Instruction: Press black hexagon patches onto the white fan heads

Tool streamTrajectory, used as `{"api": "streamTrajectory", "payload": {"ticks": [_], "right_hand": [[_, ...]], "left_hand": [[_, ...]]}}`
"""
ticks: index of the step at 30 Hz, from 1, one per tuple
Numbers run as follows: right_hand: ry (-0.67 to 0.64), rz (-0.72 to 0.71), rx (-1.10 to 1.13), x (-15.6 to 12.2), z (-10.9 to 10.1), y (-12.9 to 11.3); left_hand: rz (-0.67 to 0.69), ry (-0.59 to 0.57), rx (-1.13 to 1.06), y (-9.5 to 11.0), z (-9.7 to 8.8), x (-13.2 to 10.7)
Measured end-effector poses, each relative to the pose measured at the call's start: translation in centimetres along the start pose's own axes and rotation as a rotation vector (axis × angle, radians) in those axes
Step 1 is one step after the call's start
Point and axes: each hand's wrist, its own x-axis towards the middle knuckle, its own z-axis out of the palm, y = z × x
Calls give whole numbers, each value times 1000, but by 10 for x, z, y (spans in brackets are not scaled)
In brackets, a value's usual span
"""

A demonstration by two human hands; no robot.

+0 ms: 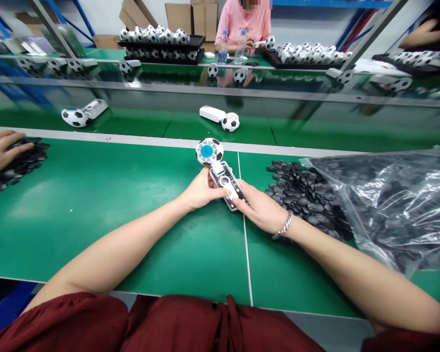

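Note:
Between my two hands, above the green table, is a handheld fan (pixel 225 182) with a round football-patterned head and an opened handle. Its head shows a blue disc in the middle and points away from me; dark inner parts and a white piece show in the handle. My left hand (pixel 201 189) is closed around the handle's left side near the head, thumb on the white piece. My right hand (pixel 260 205) grips the lower right end, thumb on top. Just right of that hand lies a pile of small black plastic parts (pixel 304 193).
A clear plastic bag (pixel 399 205) of black parts lies at the right. Another person's hand (pixel 0 151) rests on black parts (pixel 18 161) at the left. Football fans (pixel 214 115) lie on the line beyond a pale rail. A person in pink (pixel 244 27) sits opposite near loaded trays (pixel 161 51).

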Motion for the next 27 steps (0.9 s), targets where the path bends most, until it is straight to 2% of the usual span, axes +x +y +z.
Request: {"api": "streamTrajectory", "payload": {"ticks": [27], "right_hand": [[-1, -2, -6, 0, 0, 1]], "left_hand": [[12, -16, 4, -1, -1, 0]]}}
